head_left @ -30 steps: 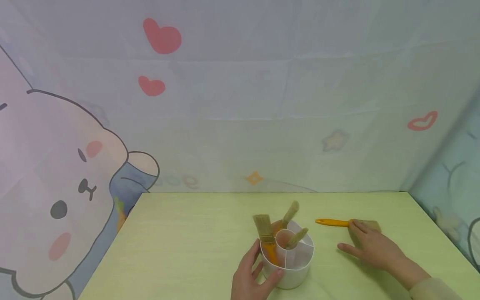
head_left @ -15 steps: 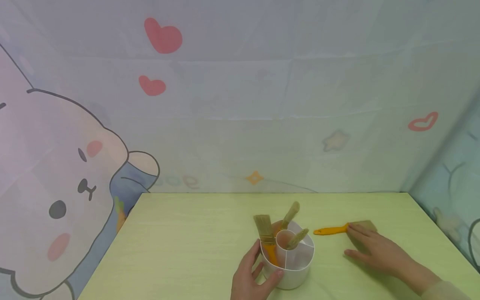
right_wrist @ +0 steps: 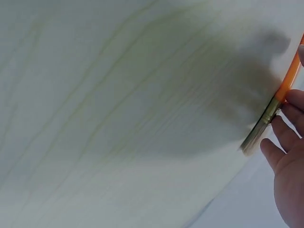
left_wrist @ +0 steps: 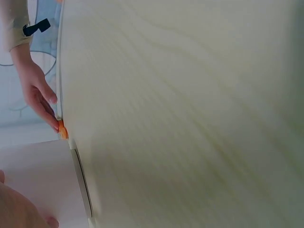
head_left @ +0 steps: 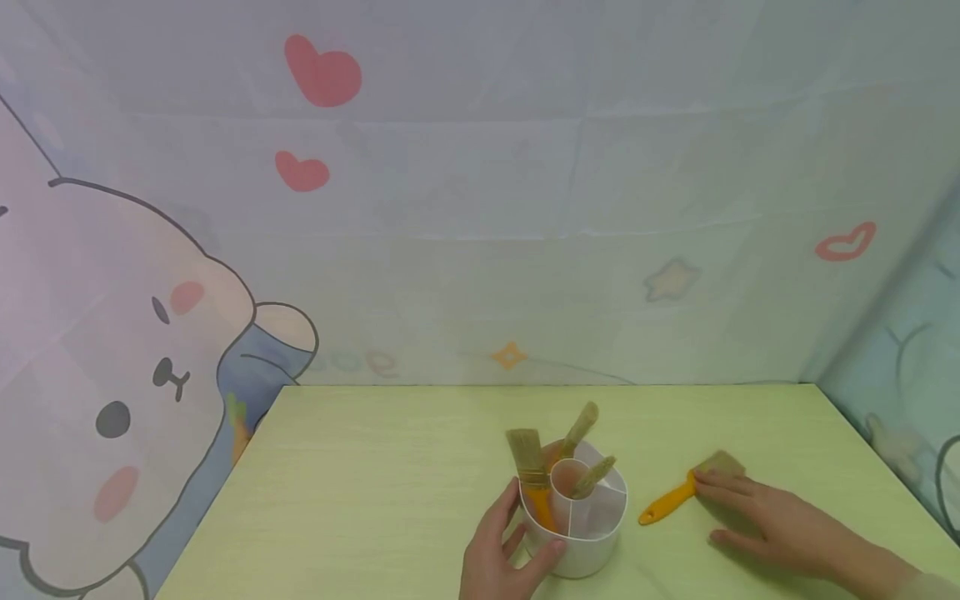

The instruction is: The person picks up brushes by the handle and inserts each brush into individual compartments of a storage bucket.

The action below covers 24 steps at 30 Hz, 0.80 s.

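My left hand (head_left: 498, 550) grips the left side of a round white divided holder (head_left: 581, 557), thumb on its front wall. Three paintbrushes stand bristles up in the holder: a wide paintbrush (head_left: 528, 454) and two narrower ones, a back paintbrush (head_left: 581, 430) and a front paintbrush (head_left: 596, 477). To the right, another paintbrush (head_left: 669, 504) with an orange handle lies slanted on the table, handle end toward the holder. My right hand (head_left: 780, 525) touches it near the ferrule with extended fingers; the thumb is apart. The right wrist view shows fingertips along the paintbrush (right_wrist: 287, 83).
The pale yellow-green table (head_left: 360, 483) carries the holder and the loose paintbrush. Behind it hangs a printed cloth (head_left: 465, 200) with hearts and a cartoon animal; a second cloth side (head_left: 915, 367) bounds the right edge.
The loose paintbrush has turned, its handle end swinging toward the front while the bristles stay at the back right. My right hand has shifted slightly toward the front right. The left hand is unmoved.
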Tool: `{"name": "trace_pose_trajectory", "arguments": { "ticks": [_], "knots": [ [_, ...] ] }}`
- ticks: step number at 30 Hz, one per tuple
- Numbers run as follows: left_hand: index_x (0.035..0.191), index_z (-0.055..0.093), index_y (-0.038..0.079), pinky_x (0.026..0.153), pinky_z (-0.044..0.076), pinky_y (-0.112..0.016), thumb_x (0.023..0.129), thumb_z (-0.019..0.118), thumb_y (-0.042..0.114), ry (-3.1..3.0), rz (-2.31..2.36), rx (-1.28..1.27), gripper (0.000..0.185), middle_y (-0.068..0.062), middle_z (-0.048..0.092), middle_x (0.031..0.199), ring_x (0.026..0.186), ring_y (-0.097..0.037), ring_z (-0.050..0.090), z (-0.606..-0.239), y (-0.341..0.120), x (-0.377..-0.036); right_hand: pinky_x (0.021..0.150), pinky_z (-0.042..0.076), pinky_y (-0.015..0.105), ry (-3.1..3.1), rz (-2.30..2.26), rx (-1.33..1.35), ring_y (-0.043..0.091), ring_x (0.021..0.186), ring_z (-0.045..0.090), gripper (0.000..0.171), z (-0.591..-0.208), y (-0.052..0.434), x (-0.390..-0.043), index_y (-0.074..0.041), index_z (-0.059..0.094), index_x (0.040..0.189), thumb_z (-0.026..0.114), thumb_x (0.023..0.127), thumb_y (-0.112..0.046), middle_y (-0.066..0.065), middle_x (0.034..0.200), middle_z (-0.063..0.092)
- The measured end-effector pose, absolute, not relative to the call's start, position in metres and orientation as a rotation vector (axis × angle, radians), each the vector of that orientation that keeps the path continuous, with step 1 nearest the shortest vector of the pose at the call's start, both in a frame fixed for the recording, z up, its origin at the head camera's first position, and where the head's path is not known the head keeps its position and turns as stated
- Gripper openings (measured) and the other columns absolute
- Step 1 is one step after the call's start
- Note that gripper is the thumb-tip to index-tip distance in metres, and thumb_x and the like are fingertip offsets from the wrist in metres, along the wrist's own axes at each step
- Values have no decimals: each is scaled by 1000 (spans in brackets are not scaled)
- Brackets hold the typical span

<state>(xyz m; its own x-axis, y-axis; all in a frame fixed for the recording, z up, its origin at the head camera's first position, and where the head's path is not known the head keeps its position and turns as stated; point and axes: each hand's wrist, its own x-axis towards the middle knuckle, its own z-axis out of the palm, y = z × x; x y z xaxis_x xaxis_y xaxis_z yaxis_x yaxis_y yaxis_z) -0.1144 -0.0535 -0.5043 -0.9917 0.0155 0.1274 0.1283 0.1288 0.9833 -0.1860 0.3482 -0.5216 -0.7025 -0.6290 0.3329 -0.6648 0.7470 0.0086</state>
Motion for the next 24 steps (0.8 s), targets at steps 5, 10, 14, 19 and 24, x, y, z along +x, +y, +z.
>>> {"name": "trace_pose_trajectory", "arguments": {
  "ticks": [5, 10, 14, 19, 24],
  "knots": [
    [159, 47, 0, 107, 58, -40, 88, 91, 35, -2294, -2005, -145, 90, -19, 51, 159, 145, -43, 51, -504, -54, -114, 90, 66, 42, -2622, 130, 1036, 25, 122, 70, 58, -519, 345, -180, -19, 72, 140, 85, 91, -47, 0, 145, 68],
    [158, 47, -1, 108, 58, -39, 87, 91, 34, -2282, -2007, -152, 91, -19, 51, 159, 145, -42, 52, -504, -55, -113, 90, 66, 47, -2655, 151, 909, 31, 120, 70, 61, -518, 338, -174, -15, 73, 138, 88, 87, -47, 4, 142, 69],
    [158, 47, -1, 108, 58, -39, 87, 91, 33, -2282, -2013, -149, 90, -19, 51, 158, 145, -42, 52, -504, -55, -112, 95, 61, 62, -2827, 276, 761, 46, 122, 67, 67, -518, 329, -169, -6, 69, 140, 83, 91, -49, 17, 146, 64],
    [159, 46, 0, 108, 58, -40, 88, 90, 34, -2287, -2019, -143, 90, -20, 51, 159, 145, -43, 51, -502, -55, -112, 111, 49, 66, -2931, 292, 670, 45, 134, 61, 72, -519, 316, -168, -1, 66, 143, 76, 96, -55, 22, 151, 60],
    [159, 46, -1, 108, 57, -39, 88, 91, 33, -2283, -2033, -141, 90, -20, 51, 159, 145, -42, 51, -502, -55, -112, 111, 50, 60, -2877, 224, 728, 38, 136, 61, 71, -520, 315, -170, -6, 64, 147, 75, 97, -55, 16, 154, 58]
  ]
}}
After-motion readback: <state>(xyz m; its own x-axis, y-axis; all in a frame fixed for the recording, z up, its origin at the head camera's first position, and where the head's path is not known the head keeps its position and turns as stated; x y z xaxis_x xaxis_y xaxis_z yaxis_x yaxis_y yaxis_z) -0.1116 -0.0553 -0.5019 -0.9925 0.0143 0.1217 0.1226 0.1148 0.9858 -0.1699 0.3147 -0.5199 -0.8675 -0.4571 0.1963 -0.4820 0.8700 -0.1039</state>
